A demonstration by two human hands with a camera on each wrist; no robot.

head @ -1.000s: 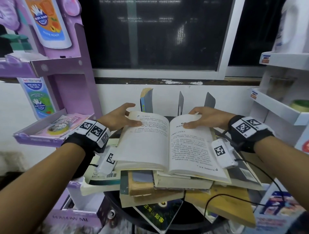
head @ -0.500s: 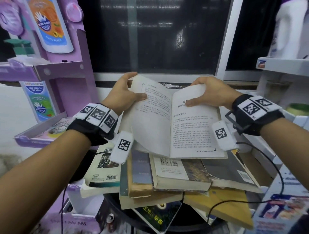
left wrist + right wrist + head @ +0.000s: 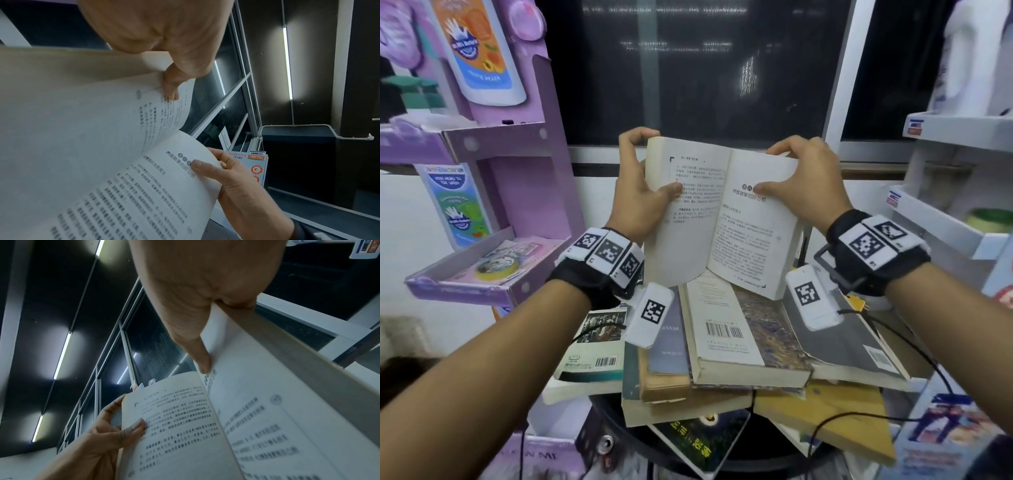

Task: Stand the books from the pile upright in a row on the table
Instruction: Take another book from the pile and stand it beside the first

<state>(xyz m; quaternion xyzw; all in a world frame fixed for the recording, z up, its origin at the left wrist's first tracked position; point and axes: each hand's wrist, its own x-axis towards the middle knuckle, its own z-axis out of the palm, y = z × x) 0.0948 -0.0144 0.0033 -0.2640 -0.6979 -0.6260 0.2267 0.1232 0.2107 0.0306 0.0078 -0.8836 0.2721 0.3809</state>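
An open book (image 3: 722, 219) with printed pages is held up nearly upright above the pile of books (image 3: 739, 353). My left hand (image 3: 643, 185) grips its left half, thumb on the page and fingers behind the cover. My right hand (image 3: 801, 178) grips the right half the same way. In the left wrist view the left thumb presses the open book (image 3: 102, 146) near its top edge. In the right wrist view the right thumb presses the open book (image 3: 246, 418) beside the gutter. The pile lies flat and askew on a round dark table (image 3: 722, 459).
A purple cardboard display stand (image 3: 517, 192) with a tray is close on the left. White shelves (image 3: 945, 222) stand close on the right. A dark window (image 3: 705, 68) and a white wall lie behind. Cables run from the wrist devices over the pile's right side.
Both hands have lifted the open book off the pile and tipped it up towards vertical, its two halves folding closer together. The pile beneath is now uncovered.
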